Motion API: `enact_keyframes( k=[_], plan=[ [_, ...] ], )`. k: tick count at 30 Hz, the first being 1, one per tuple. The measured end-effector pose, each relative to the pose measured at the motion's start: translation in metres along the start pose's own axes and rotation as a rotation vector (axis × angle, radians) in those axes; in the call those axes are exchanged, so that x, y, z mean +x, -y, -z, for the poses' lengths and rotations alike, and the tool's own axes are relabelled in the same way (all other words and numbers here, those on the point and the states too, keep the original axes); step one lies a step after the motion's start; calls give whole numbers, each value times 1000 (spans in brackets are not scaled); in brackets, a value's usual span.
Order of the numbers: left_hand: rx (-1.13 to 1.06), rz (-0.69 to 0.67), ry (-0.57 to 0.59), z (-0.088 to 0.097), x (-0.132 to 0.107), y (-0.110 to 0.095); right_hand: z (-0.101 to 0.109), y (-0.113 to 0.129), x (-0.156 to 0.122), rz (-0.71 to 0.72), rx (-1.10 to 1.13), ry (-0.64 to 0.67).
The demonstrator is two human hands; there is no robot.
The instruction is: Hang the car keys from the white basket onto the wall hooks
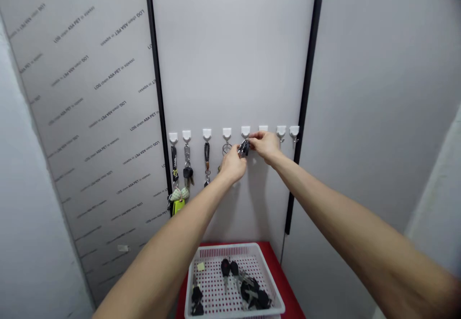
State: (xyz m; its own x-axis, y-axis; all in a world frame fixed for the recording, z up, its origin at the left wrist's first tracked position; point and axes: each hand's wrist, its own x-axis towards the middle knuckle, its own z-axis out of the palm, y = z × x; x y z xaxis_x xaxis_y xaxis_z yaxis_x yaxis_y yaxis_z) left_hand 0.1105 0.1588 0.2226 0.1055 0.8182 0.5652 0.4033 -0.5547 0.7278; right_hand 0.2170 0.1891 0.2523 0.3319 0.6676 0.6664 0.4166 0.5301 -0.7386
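Observation:
My left hand is closed on a bunch of dark keys just under a white wall hook. From the right, my right hand pinches at the top of the same bunch, close to that hook. Whether the ring is over the hook is hidden by my fingers. Left of my hands, a key ring hangs from another hook, partly behind my left hand. Further left hang a black strap with keys, a chain with dark keys and a set with a yellow-green tag.
Below stands a white perforated basket on a red surface, holding several black-headed keys and a small yellow paper. Two white hooks at the right carry nothing. Black vertical strips border the panel.

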Motion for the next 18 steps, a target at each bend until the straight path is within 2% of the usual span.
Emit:
enact_keyframes(
  k=[3, 5, 7, 9, 10, 11, 12, 15, 16, 18],
  plan=[
    [-5, 11, 29, 0, -9, 10, -1, -9, 0, 15, -112, 14],
    [-18, -19, 45, 1, -24, 22, 2, -15, -10, 28, -149, -2],
    [-51, -44, 78, 2, -47, 42, 8, -25, -29, 50, -189, -30],
    [-87, -8, 132, 1, -76, 69, 14, -39, -60, 64, -267, -3],
    [-96, 40, 164, 0, -93, 85, 17, -49, -79, 59, -318, 67],
    [-96, 102, 201, -2, -110, 102, 20, -60, -100, 47, -367, 196],
    [-87, 171, 240, -5, -126, 119, 23, -71, -122, 25, -410, 376],
    [-2, 319, 382, -16, -169, 158, 28, -105, -184, -61, -507, 1060],
    [47, 337, 430, -20, -179, 167, 29, -114, -201, -68, -562, 1179],
    [155, 331, 484, -27, -191, 176, 26, -129, -225, -39, -697, 1232]
  ],
)
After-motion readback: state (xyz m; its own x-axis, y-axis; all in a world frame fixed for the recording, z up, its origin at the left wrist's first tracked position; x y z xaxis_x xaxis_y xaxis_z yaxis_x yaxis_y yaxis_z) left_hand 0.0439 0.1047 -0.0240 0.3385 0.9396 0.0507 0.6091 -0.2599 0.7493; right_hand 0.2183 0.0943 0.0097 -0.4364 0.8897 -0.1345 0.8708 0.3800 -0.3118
